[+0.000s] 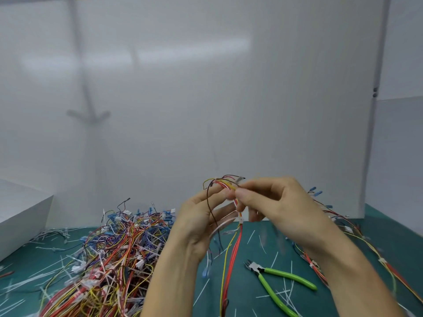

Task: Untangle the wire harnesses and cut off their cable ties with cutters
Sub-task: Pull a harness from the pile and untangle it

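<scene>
1. The harness hung above and left of the cutters, lifted off the surface.
2. The right hand had its grip pinched on the harness's top loops. The left hand carried wires across its fingers, but I could not tell whether its grip was clamped.
3. The wires looked light, limp and prone to snagging. They were probably best held near a tie or connector.
4. The pile lay well left of the cutters.

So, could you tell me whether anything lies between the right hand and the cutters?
Nothing visible blocks them. The cutters lie bare on the mat below the right hand, with only a few cut ties around their handles. That hand, though, is pinching the harness.
</scene>
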`<state>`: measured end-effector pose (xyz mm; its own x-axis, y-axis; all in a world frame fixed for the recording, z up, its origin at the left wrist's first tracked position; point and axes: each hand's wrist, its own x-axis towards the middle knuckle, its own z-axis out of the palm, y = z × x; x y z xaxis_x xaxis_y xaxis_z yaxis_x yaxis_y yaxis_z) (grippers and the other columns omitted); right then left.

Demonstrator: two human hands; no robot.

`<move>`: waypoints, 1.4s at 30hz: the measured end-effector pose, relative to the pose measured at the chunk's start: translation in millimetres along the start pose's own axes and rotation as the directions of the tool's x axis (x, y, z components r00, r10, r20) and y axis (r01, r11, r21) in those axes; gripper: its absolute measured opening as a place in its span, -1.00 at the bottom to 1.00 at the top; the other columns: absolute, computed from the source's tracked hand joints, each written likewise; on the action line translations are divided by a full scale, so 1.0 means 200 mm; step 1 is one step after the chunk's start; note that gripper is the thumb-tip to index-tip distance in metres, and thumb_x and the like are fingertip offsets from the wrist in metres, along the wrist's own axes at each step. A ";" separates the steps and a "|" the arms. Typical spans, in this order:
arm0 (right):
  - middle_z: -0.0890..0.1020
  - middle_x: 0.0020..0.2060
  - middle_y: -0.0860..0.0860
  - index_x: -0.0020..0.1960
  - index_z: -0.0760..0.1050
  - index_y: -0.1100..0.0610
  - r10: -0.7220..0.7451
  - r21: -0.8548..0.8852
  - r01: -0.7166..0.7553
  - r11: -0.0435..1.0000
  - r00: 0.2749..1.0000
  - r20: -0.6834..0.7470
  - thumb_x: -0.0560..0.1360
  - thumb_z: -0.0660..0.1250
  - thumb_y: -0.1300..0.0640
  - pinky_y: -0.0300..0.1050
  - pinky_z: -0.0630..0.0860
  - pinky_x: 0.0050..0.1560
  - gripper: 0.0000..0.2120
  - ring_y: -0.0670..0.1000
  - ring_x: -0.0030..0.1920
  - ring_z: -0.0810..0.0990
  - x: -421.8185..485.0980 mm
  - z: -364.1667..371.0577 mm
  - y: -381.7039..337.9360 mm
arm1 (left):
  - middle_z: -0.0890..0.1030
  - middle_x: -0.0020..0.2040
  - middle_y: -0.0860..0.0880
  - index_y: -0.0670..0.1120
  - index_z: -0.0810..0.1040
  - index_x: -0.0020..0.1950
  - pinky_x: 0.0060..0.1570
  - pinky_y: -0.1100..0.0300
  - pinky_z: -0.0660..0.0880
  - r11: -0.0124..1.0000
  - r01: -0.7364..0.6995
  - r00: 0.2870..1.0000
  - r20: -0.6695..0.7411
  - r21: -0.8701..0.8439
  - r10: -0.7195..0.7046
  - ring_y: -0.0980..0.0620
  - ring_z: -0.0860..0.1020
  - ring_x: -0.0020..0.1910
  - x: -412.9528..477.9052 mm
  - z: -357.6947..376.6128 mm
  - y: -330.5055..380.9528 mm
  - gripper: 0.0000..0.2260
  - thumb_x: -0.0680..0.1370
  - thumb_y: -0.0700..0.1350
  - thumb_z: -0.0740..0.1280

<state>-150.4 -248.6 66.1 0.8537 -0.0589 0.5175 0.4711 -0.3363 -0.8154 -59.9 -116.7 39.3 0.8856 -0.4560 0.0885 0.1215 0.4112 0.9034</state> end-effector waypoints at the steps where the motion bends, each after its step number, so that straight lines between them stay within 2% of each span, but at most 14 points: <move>1: 0.69 -0.31 -0.01 -0.12 0.73 0.03 0.036 -0.067 -0.033 0.997 0.998 0.042 0.53 0.39 0.16 -0.37 0.46 -0.30 -0.85 -0.15 -0.37 0.53 0.00 0.00 0.00 | 0.73 -0.15 -0.10 -0.17 0.67 0.02 -0.35 0.24 0.61 0.999 0.016 1.000 0.014 -0.047 -0.016 0.01 0.71 -0.28 0.00 0.00 0.01 -0.83 0.51 -0.31 0.33; 5: 0.68 -0.31 -0.10 -0.11 0.73 -0.07 0.148 -0.277 -0.113 0.954 0.983 0.109 0.53 0.39 0.08 -0.34 0.45 -0.27 -0.85 -0.17 -0.32 0.56 0.00 -0.04 0.03 | 0.67 0.11 -0.24 -0.32 0.55 0.13 -0.19 0.06 0.65 0.952 0.096 0.991 0.121 -0.291 -0.063 -0.19 0.69 0.00 0.00 -0.02 0.03 -0.65 0.44 -0.35 0.09; 8: 0.65 -0.33 -0.11 -0.07 0.69 -0.23 0.151 -0.469 -0.081 0.880 0.982 0.114 0.51 0.39 -0.07 -0.31 0.43 -0.28 -0.89 -0.21 -0.36 0.50 -0.01 -0.04 0.06 | 0.57 0.24 -0.34 -0.37 0.47 0.26 0.18 -0.21 0.51 0.908 0.104 0.986 0.160 -0.406 -0.042 -0.37 0.57 0.21 -0.01 -0.03 0.04 -0.52 0.50 -0.05 0.16; 10: 0.62 -0.32 -0.01 -0.04 0.68 -0.22 0.190 -0.541 -0.071 0.838 0.967 0.167 0.50 0.31 -0.24 -0.19 0.42 -0.28 -0.80 -0.15 -0.38 0.45 -0.01 -0.02 0.05 | 0.57 0.28 -0.30 -0.35 0.47 0.31 0.31 -0.23 0.40 0.919 0.107 0.984 0.171 -0.380 -0.044 -0.33 0.54 0.26 -0.01 -0.04 0.04 -0.40 0.52 0.13 0.24; 12: 0.65 -0.28 0.01 -0.07 0.68 -0.22 0.239 -0.571 -0.085 0.816 0.950 0.201 0.46 0.12 -0.45 -0.07 0.50 -0.17 -0.54 -0.07 -0.31 0.55 -0.02 -0.01 0.04 | 0.60 0.26 -0.24 -0.29 0.57 0.24 0.31 -0.16 0.44 0.954 0.078 0.985 0.169 -0.289 -0.030 -0.25 0.59 0.23 0.00 -0.02 0.04 -0.54 0.47 -0.02 0.30; 14: 0.69 -0.18 0.09 -0.20 0.68 -0.22 0.225 -0.567 -0.118 0.815 0.967 0.122 0.44 -0.02 -0.51 0.00 0.54 0.00 -0.41 0.01 -0.15 0.65 -0.01 0.00 0.04 | 0.64 0.21 -0.21 -0.25 0.68 0.10 0.20 -0.07 0.55 0.966 0.039 0.985 0.170 -0.255 0.005 -0.18 0.63 0.18 0.00 -0.01 0.03 -0.63 0.39 -0.23 0.22; 16: 0.70 -0.19 0.15 -0.28 0.66 -0.10 0.157 -0.472 -0.161 0.867 0.986 -0.047 0.50 0.07 -0.42 0.13 0.59 0.00 -0.45 0.12 -0.10 0.67 0.01 -0.01 0.06 | 0.64 0.21 -0.19 -0.27 0.64 0.16 0.20 -0.04 0.54 0.962 0.037 0.977 0.212 -0.269 0.022 -0.15 0.64 0.16 0.00 -0.01 0.03 -0.53 0.35 -0.32 0.10; 18: 0.71 -0.25 0.05 -0.24 0.61 0.03 0.139 -0.354 -0.182 0.917 0.980 -0.145 0.53 0.29 -0.23 0.16 0.62 -0.01 -0.63 0.09 -0.13 0.69 0.02 -0.01 0.09 | 0.62 0.25 -0.21 -0.30 0.54 0.26 0.21 -0.03 0.54 0.955 0.038 0.966 0.255 -0.295 0.041 -0.18 0.62 0.20 0.00 -0.01 0.03 -0.46 0.34 -0.36 0.04; 20: 0.73 -0.25 -0.03 -0.13 0.52 0.06 0.187 -0.231 -0.208 0.950 0.976 -0.111 0.51 0.42 0.01 0.11 0.65 -0.02 -0.85 0.02 -0.16 0.71 0.03 -0.01 0.11 | 0.61 0.25 -0.22 -0.30 0.54 0.26 0.15 -0.03 0.58 0.951 0.049 0.953 0.299 -0.306 0.047 -0.21 0.61 0.21 -0.01 -0.01 0.04 -0.46 0.34 -0.38 0.03; 22: 0.74 -0.23 -0.01 -0.01 0.48 0.08 0.225 -0.123 -0.233 0.965 0.972 -0.073 0.48 0.46 0.17 -0.01 0.68 -0.11 -0.82 0.02 -0.20 0.72 0.03 -0.01 0.11 | 0.62 0.24 -0.21 -0.29 0.60 0.23 0.12 -0.02 0.60 0.958 0.059 0.943 0.330 -0.280 0.038 -0.20 0.62 0.18 -0.01 -0.01 0.04 -0.47 0.34 -0.36 0.06; 27: 0.74 -0.24 0.01 0.06 0.57 0.10 0.167 0.038 -0.163 0.986 0.961 -0.221 0.49 0.44 0.29 -0.15 0.64 -0.26 -0.81 0.01 -0.29 0.72 0.04 -0.04 0.10 | 0.67 0.18 -0.11 -0.19 0.59 0.25 0.10 0.04 0.50 0.999 0.031 0.972 0.234 0.019 -0.035 -0.14 0.69 0.03 -0.01 -0.07 0.06 -0.52 0.40 -0.22 0.09; 33: 0.74 -0.23 -0.03 0.03 0.61 0.07 0.169 0.145 -0.123 0.982 0.913 -0.370 0.51 0.43 0.23 -0.26 0.59 -0.37 -0.87 -0.01 -0.32 0.70 0.04 -0.09 0.13 | 0.70 -0.26 -0.05 -0.16 0.66 -0.07 -0.29 0.19 0.61 0.956 0.050 0.999 -0.013 0.290 -0.048 -0.04 0.69 -0.34 -0.02 -0.16 0.10 -0.69 0.60 -0.02 0.18; 38: 0.75 -0.21 -0.04 0.02 0.61 0.05 0.183 0.207 -0.109 0.972 0.906 -0.381 0.52 0.41 0.21 -0.21 0.62 -0.33 -0.89 -0.03 -0.31 0.70 0.05 -0.08 0.14 | 0.72 -0.25 -0.06 -0.15 0.62 -0.07 -0.41 0.28 0.51 0.791 0.069 0.992 -0.127 0.608 0.011 -0.02 0.69 -0.34 -0.01 -0.17 0.07 -0.67 0.62 0.08 0.23; 42: 0.75 -0.19 -0.03 0.02 0.61 0.06 0.184 0.251 -0.093 0.963 0.910 -0.370 0.52 0.42 0.20 -0.21 0.62 -0.33 -0.90 -0.01 -0.30 0.70 0.05 -0.07 0.15 | 0.70 -0.20 -0.04 -0.09 0.58 -0.01 -0.29 0.14 0.56 0.674 -0.029 0.978 -0.117 0.739 0.170 0.01 0.66 -0.33 -0.01 -0.15 0.03 -0.80 0.60 0.03 0.29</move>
<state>-131.3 -271.3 50.7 0.7818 -0.4636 0.4170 0.4304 -0.0826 -0.8988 -47.8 -90.0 32.8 0.9396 -0.2840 0.1910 -0.2747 -0.2929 0.9158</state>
